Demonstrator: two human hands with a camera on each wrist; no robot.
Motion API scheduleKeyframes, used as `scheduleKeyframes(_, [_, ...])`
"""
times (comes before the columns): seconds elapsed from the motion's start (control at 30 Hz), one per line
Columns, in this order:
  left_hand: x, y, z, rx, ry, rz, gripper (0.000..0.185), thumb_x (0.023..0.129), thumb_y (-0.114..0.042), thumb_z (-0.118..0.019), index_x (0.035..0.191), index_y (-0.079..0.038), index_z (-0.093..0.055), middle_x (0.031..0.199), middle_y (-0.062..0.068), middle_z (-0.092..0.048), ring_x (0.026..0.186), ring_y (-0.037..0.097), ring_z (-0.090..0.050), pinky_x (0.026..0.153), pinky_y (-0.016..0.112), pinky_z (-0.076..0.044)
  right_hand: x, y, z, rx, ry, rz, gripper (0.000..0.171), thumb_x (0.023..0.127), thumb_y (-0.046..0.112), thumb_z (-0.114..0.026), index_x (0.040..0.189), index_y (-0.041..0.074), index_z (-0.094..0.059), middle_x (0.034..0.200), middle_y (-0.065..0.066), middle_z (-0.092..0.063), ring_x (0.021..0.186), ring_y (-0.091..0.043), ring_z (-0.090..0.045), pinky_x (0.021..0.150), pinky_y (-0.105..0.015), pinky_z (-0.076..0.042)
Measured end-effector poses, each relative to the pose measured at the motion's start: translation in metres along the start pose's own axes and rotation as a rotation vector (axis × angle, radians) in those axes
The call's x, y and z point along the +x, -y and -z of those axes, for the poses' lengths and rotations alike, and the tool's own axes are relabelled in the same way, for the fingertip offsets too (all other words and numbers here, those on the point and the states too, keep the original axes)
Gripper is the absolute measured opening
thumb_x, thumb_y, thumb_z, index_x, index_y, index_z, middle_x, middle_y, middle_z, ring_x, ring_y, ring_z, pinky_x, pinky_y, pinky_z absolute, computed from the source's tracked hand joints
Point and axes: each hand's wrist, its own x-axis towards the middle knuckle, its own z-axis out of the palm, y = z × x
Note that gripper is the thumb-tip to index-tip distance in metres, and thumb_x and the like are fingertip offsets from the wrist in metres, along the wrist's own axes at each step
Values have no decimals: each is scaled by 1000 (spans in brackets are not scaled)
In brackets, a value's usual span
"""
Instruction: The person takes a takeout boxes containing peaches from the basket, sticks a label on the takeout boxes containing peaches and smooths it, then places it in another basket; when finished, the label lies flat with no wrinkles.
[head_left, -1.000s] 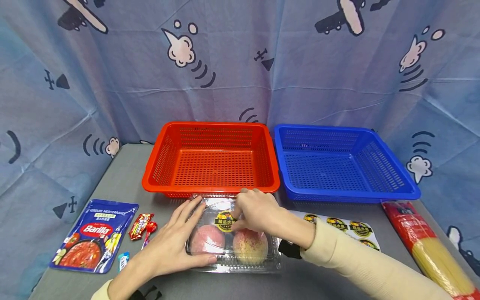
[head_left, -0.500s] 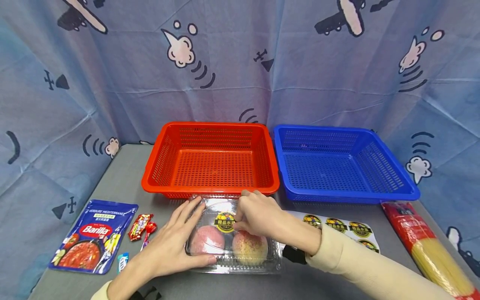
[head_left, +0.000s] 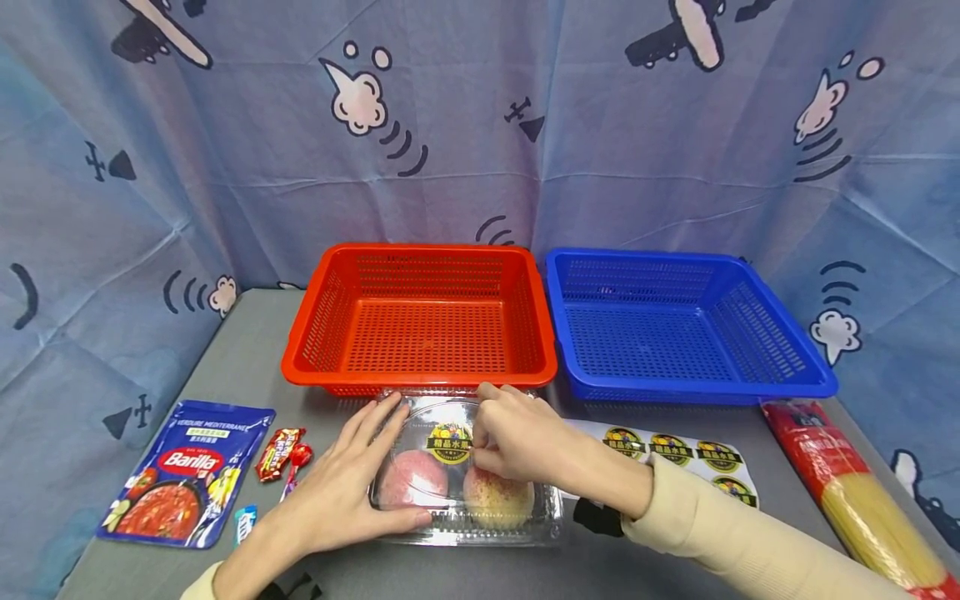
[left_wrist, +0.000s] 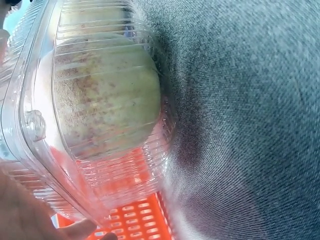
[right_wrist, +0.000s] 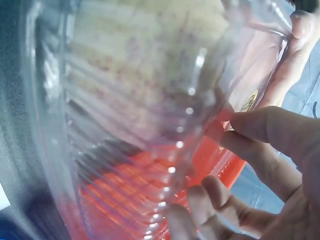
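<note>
While the left hand (head_left: 341, 492) lies flat with straight, spread fingers on the near left of the clear clamshell box (head_left: 465, 471), steadying its lid, the right hand (head_left: 517, 437) rests on the box's right half with fingers curled narrow, pinching at the round label (head_left: 448, 443) on the lid. The box sits on the grey table (head_left: 247, 358) just in front of the red basket (head_left: 420, 321) and holds two peaches (head_left: 414, 479) side by side. To its left lie candies (head_left: 283, 454) and a Barilla pouch (head_left: 186, 471); to its right a sticker sheet (head_left: 690, 454) and a spaghetti pack (head_left: 847, 492). Farther back, the blue basket (head_left: 682, 329) stands beside the red one.
</note>
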Motion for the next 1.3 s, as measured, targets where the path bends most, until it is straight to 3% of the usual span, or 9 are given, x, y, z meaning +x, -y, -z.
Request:
scheduleKeyframes(0.37, [0, -1, -1, 20, -18, -13, 121, 71, -87, -65, 165, -26, -19, 173, -8, -13, 159, 31, -19, 112, 67, -40, -3, -9, -3, -5, 29, 88, 27, 78, 8, -74, 57, 23, -67, 83, 5, -54, 71, -10, -48, 56, -22, -37])
scheduleKeyframes(0.6, [0, -1, 0, 30, -23, -17, 120, 72, -87, -64, 165, -27, -19, 173, -7, -13, 159, 30, -19, 111, 67, -41, 0, -13, -3, 136, 24, -52, 16, 84, 18, -79, 70, 24, -77, 82, 10, -66, 69, -5, -53, 52, -21, -41])
scheduleKeyframes(0.83, [0, -1, -1, 20, -19, -17, 121, 72, -88, -64, 165, -26, -20, 173, -7, -13, 159, 29, -18, 114, 65, -40, 5, -14, -3, 203, 52, -155, 21, 84, 19, -84, 69, 24, -71, 60, 14, -54, 61, -5, -45, 53, -22, -36])
scheduleKeyframes(1.03, [0, -1, -2, 10, -28, -23, 120, 72, -86, -66, 164, -24, -23, 173, -6, -14, 160, 28, -18, 116, 63, -39, 6, -18, -1, 242, 77, -133, 17, 81, 15, -85, 71, 22, -73, 60, 12, -52, 62, -3, -43, 53, -20, -34])
scheduleKeyframes(1.3, [-1, 1, -5, -54, -69, -27, 118, 71, -82, -71, 163, -27, -25, 172, -2, -16, 156, 29, -23, 112, 66, -41, 1, -25, 5, 257, 59, -43, 7, 81, 14, -84, 83, 16, -77, 72, 5, -66, 67, -7, -53, 59, -17, -42])
